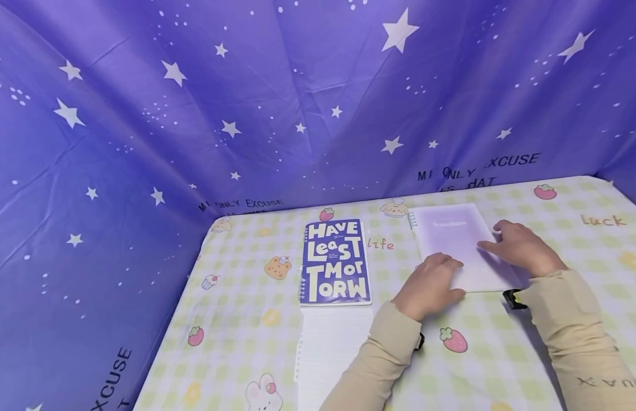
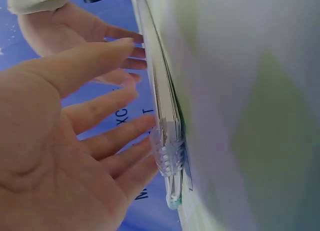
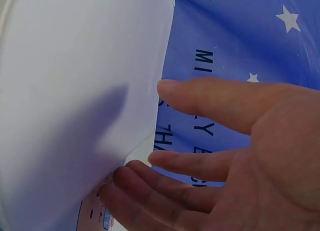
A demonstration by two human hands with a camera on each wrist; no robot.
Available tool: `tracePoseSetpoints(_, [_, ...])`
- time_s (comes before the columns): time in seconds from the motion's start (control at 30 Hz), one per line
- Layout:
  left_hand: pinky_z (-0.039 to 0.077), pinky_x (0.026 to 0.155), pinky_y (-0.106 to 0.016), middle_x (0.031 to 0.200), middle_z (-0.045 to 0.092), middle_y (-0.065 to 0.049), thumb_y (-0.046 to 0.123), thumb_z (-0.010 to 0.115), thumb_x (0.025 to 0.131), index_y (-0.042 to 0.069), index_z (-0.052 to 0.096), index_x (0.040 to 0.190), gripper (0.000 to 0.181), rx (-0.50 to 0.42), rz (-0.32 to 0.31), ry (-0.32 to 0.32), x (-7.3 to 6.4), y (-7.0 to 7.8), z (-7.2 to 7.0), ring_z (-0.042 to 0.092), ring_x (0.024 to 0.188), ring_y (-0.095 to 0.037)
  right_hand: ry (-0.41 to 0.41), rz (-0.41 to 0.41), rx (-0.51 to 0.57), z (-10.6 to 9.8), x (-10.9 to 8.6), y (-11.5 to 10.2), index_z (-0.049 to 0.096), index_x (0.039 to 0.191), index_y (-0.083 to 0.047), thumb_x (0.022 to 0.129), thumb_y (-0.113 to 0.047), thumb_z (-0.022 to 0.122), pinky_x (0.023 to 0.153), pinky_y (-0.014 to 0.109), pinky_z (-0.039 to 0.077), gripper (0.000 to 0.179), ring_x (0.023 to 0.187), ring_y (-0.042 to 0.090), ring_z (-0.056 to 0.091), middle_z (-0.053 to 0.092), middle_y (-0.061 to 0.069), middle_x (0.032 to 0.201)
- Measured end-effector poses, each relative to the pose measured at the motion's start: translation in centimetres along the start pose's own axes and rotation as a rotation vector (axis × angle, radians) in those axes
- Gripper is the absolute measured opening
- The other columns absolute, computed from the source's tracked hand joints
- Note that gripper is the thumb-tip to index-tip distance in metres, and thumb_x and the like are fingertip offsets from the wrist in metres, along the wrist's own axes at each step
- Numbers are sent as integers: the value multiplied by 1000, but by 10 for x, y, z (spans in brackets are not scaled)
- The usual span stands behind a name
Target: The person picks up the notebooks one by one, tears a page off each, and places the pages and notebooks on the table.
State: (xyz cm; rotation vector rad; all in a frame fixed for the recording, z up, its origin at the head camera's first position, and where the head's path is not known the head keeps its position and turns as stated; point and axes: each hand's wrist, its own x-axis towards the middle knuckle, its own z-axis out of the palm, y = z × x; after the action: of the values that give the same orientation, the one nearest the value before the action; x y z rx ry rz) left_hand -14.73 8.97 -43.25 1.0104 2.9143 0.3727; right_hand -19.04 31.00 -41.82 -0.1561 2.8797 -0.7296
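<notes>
A pale purple spiral notebook (image 1: 446, 240) with "freedom" on its cover lies at the back right of the table. My left hand (image 1: 430, 284) reaches over its lower left part, fingers extended. In the left wrist view, those fingertips are right at the notebook's edge, near the clear binding rings (image 2: 171, 158). At the notebook's right side is my right hand (image 1: 527, 249), thumb and fingers spread and relaxed. The right wrist view has that thumb tip beside the cover (image 3: 75, 56), where a shadow falls, and the lower fingertips along the edge.
A blue spiral notebook (image 1: 335, 262) with large white lettering lies left of the hands. Below it, lined loose-leaf paper (image 1: 330, 342) extends toward the near side, partly behind my left sleeve (image 1: 385, 348). A checked cloth (image 1: 236, 319) covers the table; a purple star-patterned curtain (image 1: 297, 85) surrounds it.
</notes>
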Motion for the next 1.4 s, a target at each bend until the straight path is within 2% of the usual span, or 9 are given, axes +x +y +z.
tracePoseSetpoints(0.13, [35,110,-14,134,59,9,38,74,89,22,60,136,52,68,5,11,0,-2,5,49,130,-6,-10,3,5,1,0,-2,45,114,25,96,-27,61,82,60,47,57,93,51,56,56,41,103])
tracePoseSetpoints(0.23, [37,109,-15,138,57,8,38,75,88,23,60,135,52,100,-22,9,1,-2,8,47,132,-6,-15,18,0,1,-1,-2,45,112,24,96,-27,60,80,59,48,55,90,48,57,57,40,101])
tracePoseSetpoints(0.4, [49,96,-17,138,55,8,40,77,86,25,61,130,49,111,-72,14,2,1,12,48,130,-4,-15,32,-9,1,-1,0,46,109,23,96,-27,61,77,57,48,54,87,45,57,57,38,98])
tracePoseSetpoints(0.6, [53,85,-15,128,57,10,42,79,83,26,63,123,46,132,-59,34,1,2,12,52,120,-2,-5,28,-14,3,0,3,48,108,23,95,-27,60,76,56,48,53,85,44,57,58,35,95])
tracePoseSetpoints(0.87, [51,86,-13,121,62,11,35,79,84,25,67,117,37,103,-34,83,2,-2,10,58,108,-1,5,30,-12,3,2,6,49,103,23,95,-26,60,75,55,49,51,83,43,59,59,37,95])
tracePoseSetpoints(1.1, [50,87,-12,122,63,12,35,79,84,25,68,117,36,90,-34,70,2,-4,10,59,108,0,4,29,-14,3,4,6,51,99,21,95,-25,60,73,53,49,47,79,40,57,58,32,89])
tracePoseSetpoints(1.2, [51,86,-11,122,63,12,35,78,84,25,68,117,35,89,-34,68,2,-4,10,59,107,1,-6,35,-21,2,4,6,51,101,22,95,-26,60,74,54,48,49,81,41,56,58,33,91])
tracePoseSetpoints(1.4, [51,86,-11,120,63,12,35,78,85,25,68,117,35,99,-30,69,3,-4,10,59,106,0,-1,25,-34,3,4,5,51,106,24,94,-27,60,77,59,49,53,88,50,58,57,42,102])
